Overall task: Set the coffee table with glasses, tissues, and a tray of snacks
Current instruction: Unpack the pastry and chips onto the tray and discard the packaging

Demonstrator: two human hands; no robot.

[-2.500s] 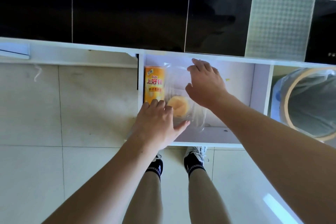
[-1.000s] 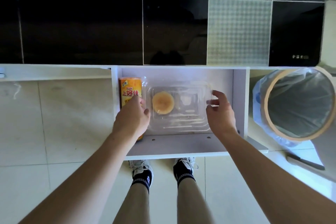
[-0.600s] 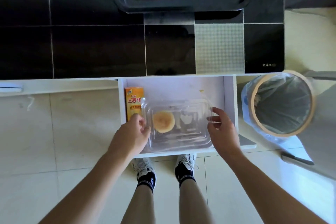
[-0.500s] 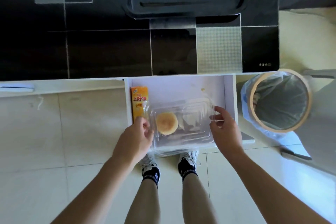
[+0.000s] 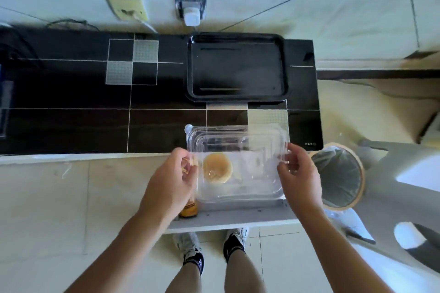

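Clamshell snack box [image 5: 238,164] of clear plastic sits between my two hands, lifted above the open white drawer [image 5: 228,217]. I see one round golden cake [image 5: 217,170] inside it, lying in the left half of the box. My left hand [image 5: 170,185] grips the box's left edge with curled fingers, and my right hand [image 5: 298,173] pinches its right edge, thumb on the near side and fingers over the rim. The far part of the box overlaps the near edge of the black tiled bench [image 5: 95,93].

On that bench, just beyond the box, lies a black rectangular tray [image 5: 237,68] with nothing in it. Under my left hand an orange snack canister [image 5: 188,209] lies in the left side of the drawer, mostly hidden by my wrist. To the right of the drawer stands a round bin [image 5: 338,176] lined with a thin plastic bag. On the wall past the bench I see a white plug [image 5: 191,15] seated in a socket. My feet in dark socks and sneakers [image 5: 188,244] stand on the pale floor tiles below the drawer front. The view is somewhat blurred.
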